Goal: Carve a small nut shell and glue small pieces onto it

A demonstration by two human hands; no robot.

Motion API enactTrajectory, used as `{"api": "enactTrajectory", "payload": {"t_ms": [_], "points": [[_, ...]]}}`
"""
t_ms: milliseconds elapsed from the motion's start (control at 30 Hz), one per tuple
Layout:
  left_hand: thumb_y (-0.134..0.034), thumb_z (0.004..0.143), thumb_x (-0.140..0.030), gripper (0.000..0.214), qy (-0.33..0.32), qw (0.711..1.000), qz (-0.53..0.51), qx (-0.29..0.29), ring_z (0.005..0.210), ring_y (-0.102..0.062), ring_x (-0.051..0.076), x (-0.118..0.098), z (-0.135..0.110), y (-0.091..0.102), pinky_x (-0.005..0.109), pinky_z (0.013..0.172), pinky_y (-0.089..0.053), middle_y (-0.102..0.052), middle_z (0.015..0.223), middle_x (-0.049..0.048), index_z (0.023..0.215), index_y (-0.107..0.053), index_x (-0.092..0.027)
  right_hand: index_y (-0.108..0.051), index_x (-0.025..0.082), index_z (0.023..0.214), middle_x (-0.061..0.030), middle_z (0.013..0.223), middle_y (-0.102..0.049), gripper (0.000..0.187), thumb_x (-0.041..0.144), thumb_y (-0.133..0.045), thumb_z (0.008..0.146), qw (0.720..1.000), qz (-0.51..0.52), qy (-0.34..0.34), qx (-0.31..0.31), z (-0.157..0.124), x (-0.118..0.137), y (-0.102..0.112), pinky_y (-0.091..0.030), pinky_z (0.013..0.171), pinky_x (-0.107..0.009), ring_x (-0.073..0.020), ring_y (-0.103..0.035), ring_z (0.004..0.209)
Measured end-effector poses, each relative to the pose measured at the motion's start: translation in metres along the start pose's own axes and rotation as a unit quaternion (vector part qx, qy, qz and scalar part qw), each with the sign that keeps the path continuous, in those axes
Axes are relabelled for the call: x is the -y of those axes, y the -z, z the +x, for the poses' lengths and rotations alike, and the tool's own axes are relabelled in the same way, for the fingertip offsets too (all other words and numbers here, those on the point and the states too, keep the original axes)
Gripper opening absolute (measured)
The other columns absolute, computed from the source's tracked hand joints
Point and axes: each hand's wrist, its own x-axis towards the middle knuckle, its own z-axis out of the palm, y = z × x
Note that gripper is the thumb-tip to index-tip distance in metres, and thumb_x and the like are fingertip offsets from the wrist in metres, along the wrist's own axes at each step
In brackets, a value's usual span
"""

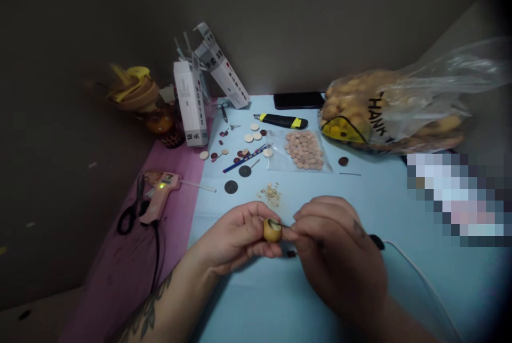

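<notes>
Left hand [240, 231] is pinching the hollow yellow-brown round piece [272, 233] between thumb and fingers, holding it above the blue table cover [244, 300]. Right hand [340, 257] is gripping a thin dark tool [285, 225], fingers curling together, tip pointing into the opening. Pale shavings [272, 194] are lying just beyond.

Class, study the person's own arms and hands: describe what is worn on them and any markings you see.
The left hand and right hand are both bare, with no gloves visible. No sleeve shows on the left forearm, which bears a dark, leafy tattoo. A small dark mark sits on the right hand's back, too blurred to read.
</notes>
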Motion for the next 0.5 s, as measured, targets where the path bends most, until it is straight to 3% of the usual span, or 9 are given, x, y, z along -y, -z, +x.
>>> {"api": "enactTrajectory", "payload": {"t_ms": [500], "points": [[-0.076,0.071,-0.041,0.034,-0.029,0.997,0.059,-0.029,0.065,-0.071,0.01,0.0,-0.0013,0.0018,0.017,0.061,-0.053,-0.075,0.076,0.0019,0.09,-0.064,-0.016,-0.056,0.019,0.078,-0.0017,0.076,-0.06,0.023,-0.004,-0.055,0.077,0.999,0.016,0.043,0.005,-0.0014,-0.0016,0.0002,-0.048,0.073,-0.031,-0.0163,-0.053,0.075]]}}
